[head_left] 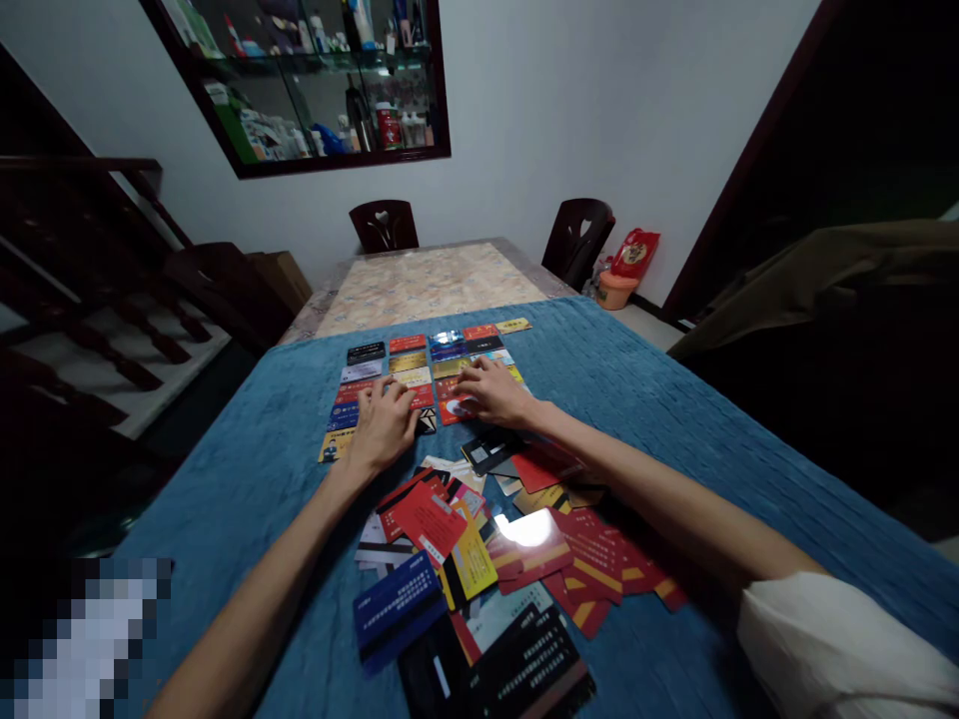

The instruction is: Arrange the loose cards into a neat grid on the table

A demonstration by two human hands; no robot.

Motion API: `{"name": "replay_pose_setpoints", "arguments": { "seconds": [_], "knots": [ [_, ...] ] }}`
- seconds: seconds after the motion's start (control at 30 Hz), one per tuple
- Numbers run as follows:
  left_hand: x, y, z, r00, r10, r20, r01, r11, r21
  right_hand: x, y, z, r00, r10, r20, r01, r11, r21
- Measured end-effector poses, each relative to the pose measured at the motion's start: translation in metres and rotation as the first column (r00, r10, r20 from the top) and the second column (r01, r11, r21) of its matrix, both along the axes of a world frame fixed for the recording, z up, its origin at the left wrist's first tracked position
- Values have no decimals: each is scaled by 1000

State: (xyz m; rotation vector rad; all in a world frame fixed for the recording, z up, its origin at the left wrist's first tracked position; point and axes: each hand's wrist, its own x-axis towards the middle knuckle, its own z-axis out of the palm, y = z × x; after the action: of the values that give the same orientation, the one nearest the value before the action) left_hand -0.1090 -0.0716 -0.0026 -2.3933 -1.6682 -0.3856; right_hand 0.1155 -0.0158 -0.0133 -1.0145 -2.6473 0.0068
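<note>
Several plastic cards lie in neat rows (420,364) on a blue cloth (644,399) covering the table. My left hand (384,424) rests flat on the lower left cards of the rows, fingers stretched out. Resting on the lower right cards, my right hand (490,391) has its fingers spread and pressing down. Nearer to me, a loose heap of cards (486,569), mostly red, black, blue and yellow, lies under and between my forearms. Neither hand lifts a card.
Beyond the cloth the marble-patterned tabletop (427,285) shows. Two dark chairs (384,225) stand at the far end. A red bag (633,252) sits on the floor at the right. A wooden stair railing (90,260) runs along the left. A glass cabinet (322,80) hangs on the wall.
</note>
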Motion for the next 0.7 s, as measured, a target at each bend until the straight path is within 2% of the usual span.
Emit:
{"name": "replay_pose_setpoints", "arguments": {
  "seconds": [0.33,0.5,0.7],
  "knots": [
    [44,-39,4,982,-182,44,184,982,-44,50,-53,-17,995,14,-103,-9,999,47],
    [62,-55,-3,970,-243,7,242,963,-123,61,-78,-28,996,-14,-87,15,1000,10],
    [68,-59,-11,970,-244,-17,238,956,-174,66,-88,-35,995,-40,-87,38,999,-22]
  ]
}}
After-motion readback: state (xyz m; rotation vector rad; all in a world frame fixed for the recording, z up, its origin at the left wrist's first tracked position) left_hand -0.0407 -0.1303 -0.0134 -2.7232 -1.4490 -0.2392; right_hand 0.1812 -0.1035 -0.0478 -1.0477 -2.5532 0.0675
